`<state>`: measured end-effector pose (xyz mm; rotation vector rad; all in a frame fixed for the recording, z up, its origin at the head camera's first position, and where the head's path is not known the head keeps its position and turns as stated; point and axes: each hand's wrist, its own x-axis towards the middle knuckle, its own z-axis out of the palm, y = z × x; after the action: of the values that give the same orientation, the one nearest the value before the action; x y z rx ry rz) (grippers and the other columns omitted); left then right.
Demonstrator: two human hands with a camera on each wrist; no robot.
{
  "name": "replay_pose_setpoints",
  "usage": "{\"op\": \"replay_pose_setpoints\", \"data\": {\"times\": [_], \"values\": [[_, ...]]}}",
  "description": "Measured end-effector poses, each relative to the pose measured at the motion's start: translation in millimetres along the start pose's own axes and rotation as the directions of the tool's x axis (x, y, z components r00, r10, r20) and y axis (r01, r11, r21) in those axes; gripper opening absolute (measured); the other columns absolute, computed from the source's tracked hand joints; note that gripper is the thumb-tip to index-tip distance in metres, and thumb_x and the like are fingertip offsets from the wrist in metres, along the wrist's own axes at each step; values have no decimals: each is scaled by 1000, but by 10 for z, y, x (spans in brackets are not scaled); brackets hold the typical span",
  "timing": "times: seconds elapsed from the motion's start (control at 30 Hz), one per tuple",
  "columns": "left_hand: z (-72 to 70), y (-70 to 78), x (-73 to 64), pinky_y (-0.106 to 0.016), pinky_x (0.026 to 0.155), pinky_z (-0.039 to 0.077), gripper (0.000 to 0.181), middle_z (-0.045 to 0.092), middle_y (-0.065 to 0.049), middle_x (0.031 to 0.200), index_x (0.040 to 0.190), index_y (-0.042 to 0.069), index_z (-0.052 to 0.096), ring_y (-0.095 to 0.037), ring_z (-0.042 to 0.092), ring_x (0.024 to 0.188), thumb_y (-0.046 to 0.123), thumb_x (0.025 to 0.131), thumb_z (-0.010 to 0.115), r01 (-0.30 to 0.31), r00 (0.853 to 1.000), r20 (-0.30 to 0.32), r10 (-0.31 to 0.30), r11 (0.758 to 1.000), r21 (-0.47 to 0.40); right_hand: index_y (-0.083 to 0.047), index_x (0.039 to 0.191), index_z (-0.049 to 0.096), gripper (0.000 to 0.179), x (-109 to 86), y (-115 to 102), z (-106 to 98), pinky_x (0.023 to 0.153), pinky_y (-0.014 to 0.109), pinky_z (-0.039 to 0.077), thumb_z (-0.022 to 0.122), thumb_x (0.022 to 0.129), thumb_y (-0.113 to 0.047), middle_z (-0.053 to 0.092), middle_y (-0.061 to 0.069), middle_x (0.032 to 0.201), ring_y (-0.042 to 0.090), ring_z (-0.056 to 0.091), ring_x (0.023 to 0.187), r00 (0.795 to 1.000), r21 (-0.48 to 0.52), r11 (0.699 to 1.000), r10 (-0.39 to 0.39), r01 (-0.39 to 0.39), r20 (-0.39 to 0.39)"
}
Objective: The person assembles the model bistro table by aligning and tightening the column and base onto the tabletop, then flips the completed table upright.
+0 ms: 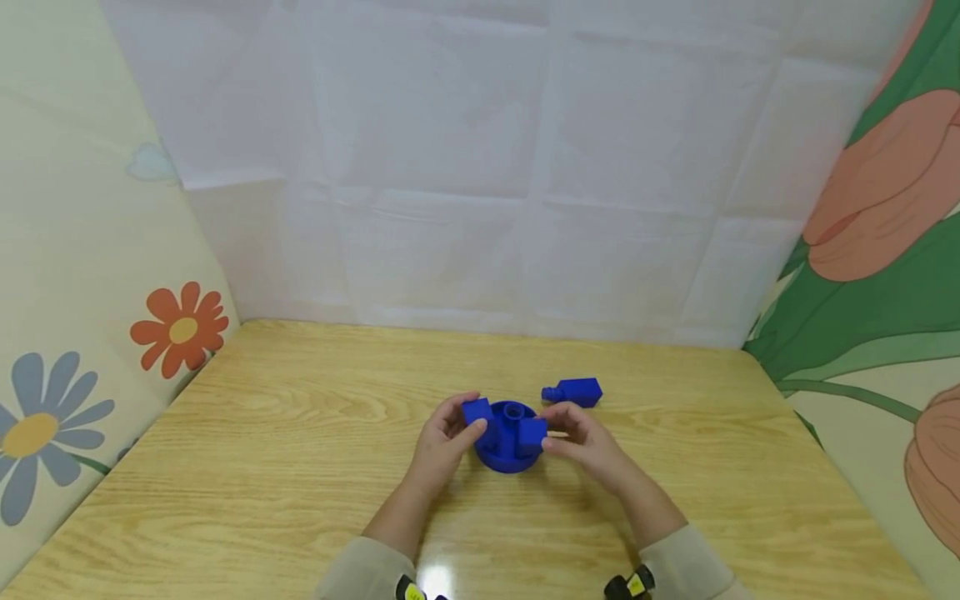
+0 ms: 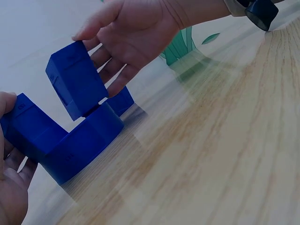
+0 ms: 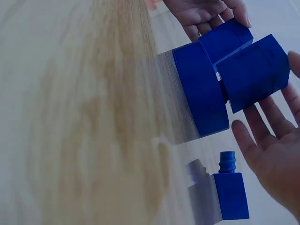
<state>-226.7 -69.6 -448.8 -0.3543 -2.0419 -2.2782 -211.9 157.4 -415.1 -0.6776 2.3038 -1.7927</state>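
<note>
A round blue base (image 1: 506, 463) with raised round sockets stands on the table between my hands. My left hand (image 1: 438, 446) pinches a rectangular blue block (image 1: 477, 411), thumb on its near side, at the base's left part. On the right, another blue block (image 1: 532, 437) is held between the thumb and fingers of my right hand (image 1: 592, 450). That block (image 2: 77, 79) rises above the base's rim (image 2: 89, 140) in the left wrist view, slightly tilted, with a narrow gap under it. The lower end of the left block is hidden behind the rim.
A third blue block (image 1: 581, 392) with a ridged, threaded neck (image 3: 227, 161) lies on its side behind my right hand. Around everything spreads the wood-grain table (image 1: 300, 467). A white sheet (image 1: 435, 167) hangs at the back, with flower-printed cloth (image 1: 60, 250) at the sides.
</note>
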Motion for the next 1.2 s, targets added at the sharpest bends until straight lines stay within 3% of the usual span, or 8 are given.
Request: {"op": "replay_pose_setpoints", "data": {"times": [0.2, 0.33, 0.5, 0.7, 0.97, 1.2], "values": [[16, 57, -17, -16, 83, 43, 43, 53, -16, 117, 118, 1, 46, -3, 54, 97, 10, 79, 61, 5, 1000, 7, -5, 1000, 1, -9, 112, 47, 38, 55, 15, 71, 92, 41, 39, 62, 79, -19, 52, 11, 114, 24, 48, 106, 1000, -89, 996, 26, -27, -13], [14, 73, -24, -16, 84, 43, 42, 53, -16, 118, 118, 3, 47, -4, 53, 98, 9, 79, 60, 24, 1000, 9, -24, 1000, -2, -13, 119, 45, 44, 80, -106, 141, 97, 42, 35, 62, 79, -23, 49, 8, 122, 24, 46, 113, 997, -116, 990, 77, -77, -9], [-1, 16, -12, -16, 84, 43, 44, 54, -15, 116, 118, 3, 47, -5, 54, 99, 13, 79, 62, 3, 1000, 10, -3, 1000, -8, -10, 126, 40, 50, 102, -301, 201, 102, 42, 29, 59, 81, -21, 44, 7, 129, 23, 38, 122, 991, -120, 984, 133, -131, 11], [2, 28, -17, -18, 84, 43, 45, 54, -13, 116, 118, 2, 46, -6, 54, 100, 15, 79, 62, -8, 1000, 11, 8, 1000, 2, -13, 120, 46, 46, 163, -260, 226, 98, 44, 34, 63, 78, -25, 51, 5, 119, 23, 46, 112, 985, -113, 980, 160, -166, -60], [10, 43, -9, -18, 84, 43, 45, 54, -13, 116, 118, 3, 46, -7, 54, 99, 15, 79, 62, -5, 1000, 7, 5, 1000, 9, -14, 117, 50, 35, 206, -54, 166, 87, 32, 43, 56, 83, -23, 54, 8, 114, 20, 51, 104, 994, -111, 991, 65, -75, -87], [5, 35, -8, -17, 84, 43, 45, 54, -12, 118, 119, 2, 46, -8, 53, 101, 15, 79, 62, 13, 1000, 8, -13, 1000, 9, -17, 116, 51, 39, 221, -134, 179, 78, 29, 41, 61, 80, -26, 57, 6, 103, 17, 52, 91, 989, -194, 975, 81, -104, -123]]}}
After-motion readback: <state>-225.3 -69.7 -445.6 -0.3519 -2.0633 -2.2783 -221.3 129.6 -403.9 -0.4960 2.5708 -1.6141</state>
